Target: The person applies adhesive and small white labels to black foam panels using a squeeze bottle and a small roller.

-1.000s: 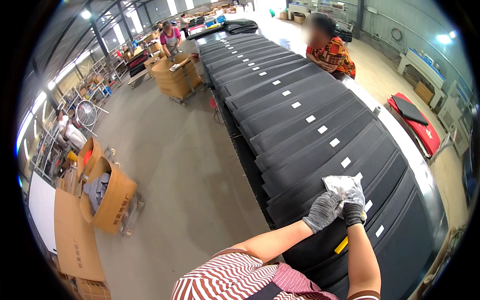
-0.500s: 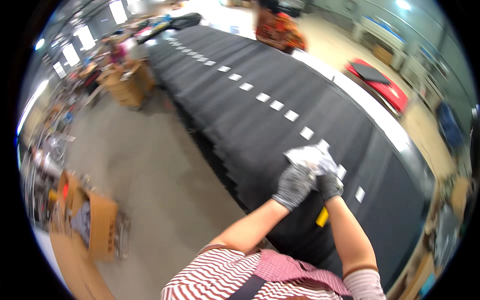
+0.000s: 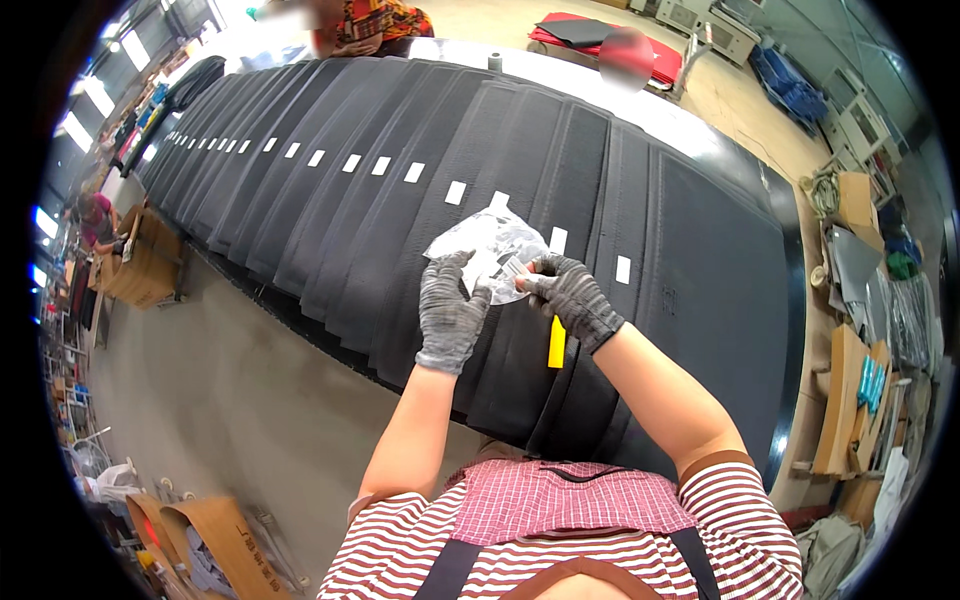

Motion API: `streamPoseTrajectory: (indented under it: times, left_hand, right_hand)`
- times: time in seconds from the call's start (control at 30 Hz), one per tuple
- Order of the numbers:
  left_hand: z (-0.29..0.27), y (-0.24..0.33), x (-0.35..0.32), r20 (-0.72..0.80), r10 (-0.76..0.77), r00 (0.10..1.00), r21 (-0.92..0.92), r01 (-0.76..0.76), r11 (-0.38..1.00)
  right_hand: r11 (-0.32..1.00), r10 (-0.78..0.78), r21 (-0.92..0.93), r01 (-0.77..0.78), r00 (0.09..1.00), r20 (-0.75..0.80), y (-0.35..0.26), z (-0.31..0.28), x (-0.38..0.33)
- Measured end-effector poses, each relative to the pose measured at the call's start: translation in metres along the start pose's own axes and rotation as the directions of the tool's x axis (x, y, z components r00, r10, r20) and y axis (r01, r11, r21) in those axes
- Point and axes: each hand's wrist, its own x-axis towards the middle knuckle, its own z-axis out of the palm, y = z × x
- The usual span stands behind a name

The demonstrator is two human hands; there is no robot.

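Observation:
Both hands wear grey knit gloves with bare fingertips. My left hand (image 3: pixel 449 312) grips the lower left edge of a crumpled clear plastic bag (image 3: pixel 482 236) with whitish contents. At the bag's right side, my right hand (image 3: pixel 574 298) pinches a small stack of white labels (image 3: pixel 514 270) between thumb and fingers. Under the hands lie long black padded panels (image 3: pixel 500 370), overlapping in a row. White rectangular labels (image 3: pixel 414 172) sit on them one by one in a line. A yellow strip (image 3: pixel 556 343) lies just below my right hand.
The panels cover a long table (image 3: pixel 720 140) with a pale top. Across it stands a person in a patterned orange top (image 3: pixel 385 22); a grey spool (image 3: pixel 495 62) is near. Cardboard boxes (image 3: pixel 225 550) stand at lower left, another carton (image 3: pixel 145 258) farther off. Rolls and boards (image 3: pixel 845 400) line the right.
My hands have come apart: the right now holds white labels beside the bag, the left stays at the bag. The view has turned to the right.

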Motion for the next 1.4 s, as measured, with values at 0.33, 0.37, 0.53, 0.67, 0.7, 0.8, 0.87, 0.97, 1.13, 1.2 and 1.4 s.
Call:
streamPoseTrajectory:
  times: [0.33,0.37,0.53,0.67,0.7,0.8,0.87,0.97,1.13,1.2,1.4]
  left_hand:
    - [0.000,0.108,-0.005,0.568,-0.085,0.818,-0.559,0.460,0.690]
    - [0.009,0.114,-0.005,0.574,-0.123,0.809,-0.576,0.506,0.642]
    - [0.061,0.142,-0.015,0.586,-0.181,0.790,-0.636,0.587,0.502]
    - [0.101,0.170,-0.027,0.619,-0.141,0.773,-0.652,0.605,0.456]
    - [0.108,0.175,-0.027,0.654,-0.126,0.746,-0.631,0.629,0.454]
    - [0.125,0.175,-0.021,0.758,-0.146,0.636,-0.491,0.703,0.514]
    - [0.139,0.171,-0.019,0.778,-0.237,0.582,-0.430,0.768,0.475]
    - [0.158,0.165,-0.024,0.736,-0.187,0.651,-0.542,0.732,0.414]
    - [0.171,0.164,-0.026,0.704,-0.224,0.674,-0.565,0.723,0.398]
    - [0.171,0.165,-0.030,0.727,-0.229,0.647,-0.537,0.744,0.398]
    - [0.167,0.158,-0.027,0.750,-0.150,0.644,-0.456,0.668,0.587]
  right_hand:
    - [0.925,-0.111,0.357,0.128,0.992,-0.067,-0.035,-0.069,-0.110]
    - [0.876,-0.121,0.463,0.135,0.991,-0.059,-0.028,-0.081,-0.113]
    - [0.881,-0.088,0.450,0.146,0.985,-0.148,-0.010,-0.109,-0.138]
    - [0.880,-0.170,0.354,0.317,0.906,-0.388,-0.012,-0.141,-0.150]
    - [0.892,-0.196,0.300,0.337,0.888,-0.416,-0.008,-0.152,-0.148]
    - [0.903,-0.254,0.206,0.377,0.854,-0.454,0.011,-0.187,-0.144]
    - [0.916,-0.201,0.225,0.332,0.865,-0.459,0.021,-0.200,-0.141]
    - [0.904,-0.107,0.337,0.265,0.901,-0.420,0.038,-0.194,-0.141]
    - [0.876,0.031,0.447,0.184,0.901,-0.432,0.053,-0.177,-0.135]
    - [0.869,0.007,0.446,0.215,0.895,-0.446,0.055,-0.180,-0.131]
    - [0.927,-0.106,0.290,0.236,0.911,-0.399,0.057,-0.201,-0.131]
